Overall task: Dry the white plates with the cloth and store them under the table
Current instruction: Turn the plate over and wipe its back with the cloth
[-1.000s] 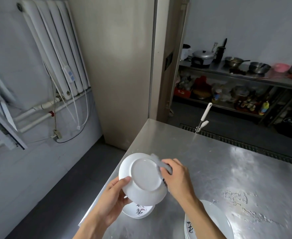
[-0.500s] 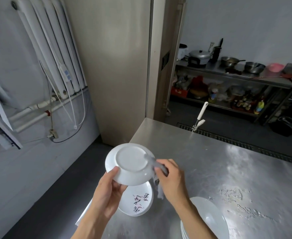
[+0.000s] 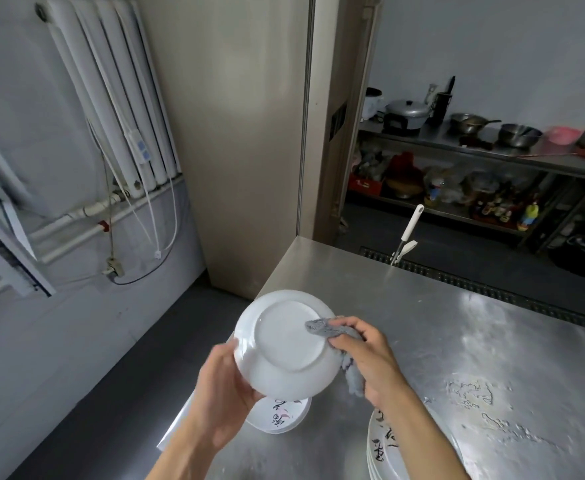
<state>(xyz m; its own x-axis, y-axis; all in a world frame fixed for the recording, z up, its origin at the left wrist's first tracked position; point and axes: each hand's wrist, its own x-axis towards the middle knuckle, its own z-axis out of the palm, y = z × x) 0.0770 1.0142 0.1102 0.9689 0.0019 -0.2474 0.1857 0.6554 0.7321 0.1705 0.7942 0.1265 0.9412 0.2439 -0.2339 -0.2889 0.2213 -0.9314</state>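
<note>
A bare steel table (image 3: 440, 341) fills the near side of this kitchen, and a doorway behind it opens onto a rack (image 3: 485, 152) of cookware.

Over the table's left corner, the fingers of the right hand (image 3: 370, 358) are curled round a bunched grey cloth (image 3: 329, 329). They press it against the underside of a white plate (image 3: 284, 344), at the right edge of the foot ring, and a tail of cloth hangs below the palm. The left hand (image 3: 223, 389) holds the plate by its lower left rim. The thumb is hooked over the edge; the other fingers are behind the plate, so I cannot tell how they lie.

The plate is held clear of the table, tilted with its underside facing up. It looks stiff, glazed and likely slick if damp, and a drop onto steel would probably chip or break it. The rim is the safest hold, thumb on one face and fingers on the other. The cloth is soft and limp.

Below it lies a patterned plate (image 3: 279, 415), face up and holding nothing. A stack of plates (image 3: 379, 448) sits beside the right forearm. The lidded pot (image 3: 407, 110), steel bowl (image 3: 519, 135) and pink basin (image 3: 562, 135) on the rack are too far off for me to see what they hold.
</note>
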